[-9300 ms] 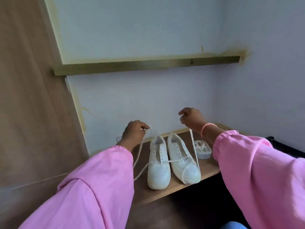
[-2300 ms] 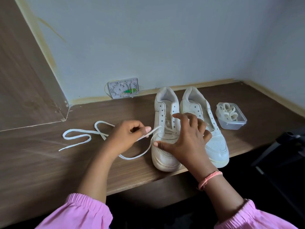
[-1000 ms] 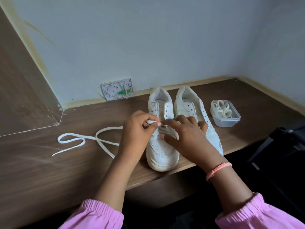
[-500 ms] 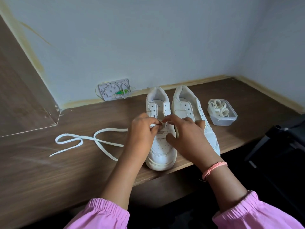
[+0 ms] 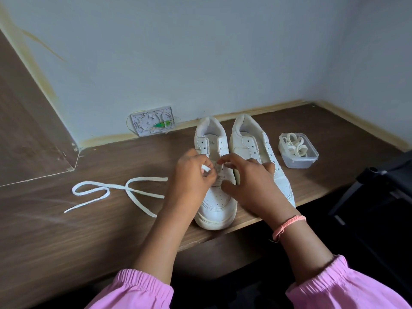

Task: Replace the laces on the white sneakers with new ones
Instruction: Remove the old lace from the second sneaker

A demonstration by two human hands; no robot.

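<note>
Two white sneakers stand side by side on the wooden desk (image 5: 66, 230), toes toward me: the left sneaker (image 5: 215, 204) and the right sneaker (image 5: 252, 139). A white lace (image 5: 107, 188) trails in loops over the desk to the left. My left hand (image 5: 192, 175) pinches the lace's end over the left sneaker's eyelets. My right hand (image 5: 252, 181) rests on the sneakers, thumb on the left one's vamp, index finger reaching to the eyelets. The lower eyelets are hidden by my fingers.
A clear plastic tub (image 5: 298, 152) with coiled laces sits right of the sneakers. A white wall box (image 5: 152, 121) is fixed at the desk's back edge. A dark chair (image 5: 379, 186) stands at the right. The sneakers' toes reach the desk's front edge.
Over the last seconds both hands came together over the left sneaker's eyelets. My left hand brought the lace end up from the desk to the eyelets. The loose loops shifted slightly.
</note>
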